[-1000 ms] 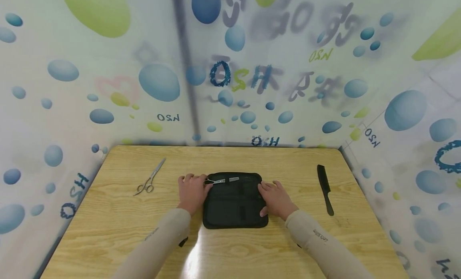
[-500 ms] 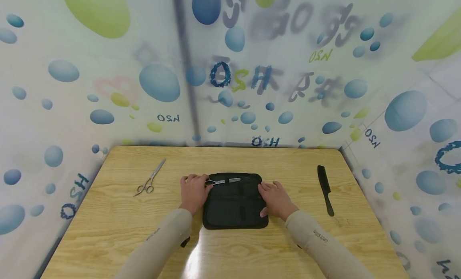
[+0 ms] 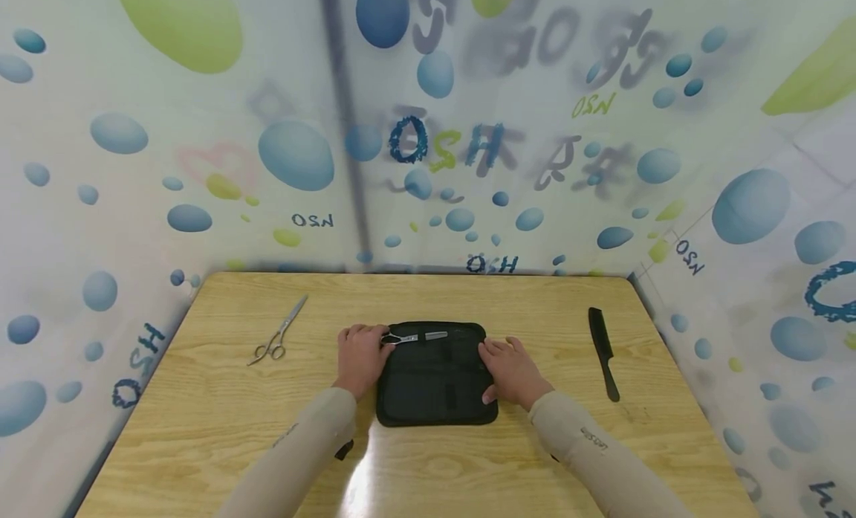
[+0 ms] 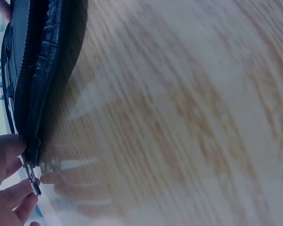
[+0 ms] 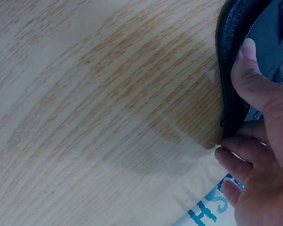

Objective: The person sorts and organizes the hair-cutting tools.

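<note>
A black zip case (image 3: 431, 388) lies spread flat on the wooden table, in front of me. Along its upper part lies a pair of silver scissors (image 3: 436, 335), its blades passing under a dark elastic loop. My left hand (image 3: 361, 358) pinches the scissors' handle between thumb and fingers at the case's upper left corner; much of the handle is hidden by the hand. In the left wrist view, the metal end of the handle (image 4: 34, 183) sticks out between the fingers. My right hand (image 3: 513, 371) holds the case's right edge, with the thumb (image 5: 247, 70) on the zipped rim.
A second pair of silver scissors (image 3: 278, 332) lies on the table (image 3: 200, 429) at the left. To the right lies a black comb (image 3: 603, 351) with a handle. A printed wall (image 3: 267, 79) stands behind the table's far edge.
My left hand has shifted slightly to the right, sliding the scissors a little further through the loop. The right hand and the case stay in place.
</note>
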`<control>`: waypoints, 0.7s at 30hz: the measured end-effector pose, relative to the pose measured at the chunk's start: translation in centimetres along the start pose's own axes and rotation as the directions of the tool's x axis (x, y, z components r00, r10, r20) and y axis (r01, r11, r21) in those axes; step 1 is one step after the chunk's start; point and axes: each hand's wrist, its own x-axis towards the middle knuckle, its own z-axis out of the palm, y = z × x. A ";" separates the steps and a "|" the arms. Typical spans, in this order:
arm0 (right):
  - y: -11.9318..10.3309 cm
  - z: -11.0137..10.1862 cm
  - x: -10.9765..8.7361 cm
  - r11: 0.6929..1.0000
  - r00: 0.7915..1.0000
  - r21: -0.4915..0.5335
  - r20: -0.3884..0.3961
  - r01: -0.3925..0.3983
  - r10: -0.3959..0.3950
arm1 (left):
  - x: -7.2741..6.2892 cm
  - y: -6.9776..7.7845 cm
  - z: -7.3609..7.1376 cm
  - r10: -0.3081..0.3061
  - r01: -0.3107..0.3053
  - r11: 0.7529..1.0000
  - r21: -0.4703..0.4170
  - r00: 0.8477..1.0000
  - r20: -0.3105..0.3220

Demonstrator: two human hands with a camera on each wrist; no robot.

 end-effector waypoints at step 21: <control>0.1 0.2 0.1 1.000 1.000 0.004 -0.022 0.008 -0.007 | 0.5 -0.2 -0.2 -0.017 0.011 0.995 -0.095 0.998 -0.060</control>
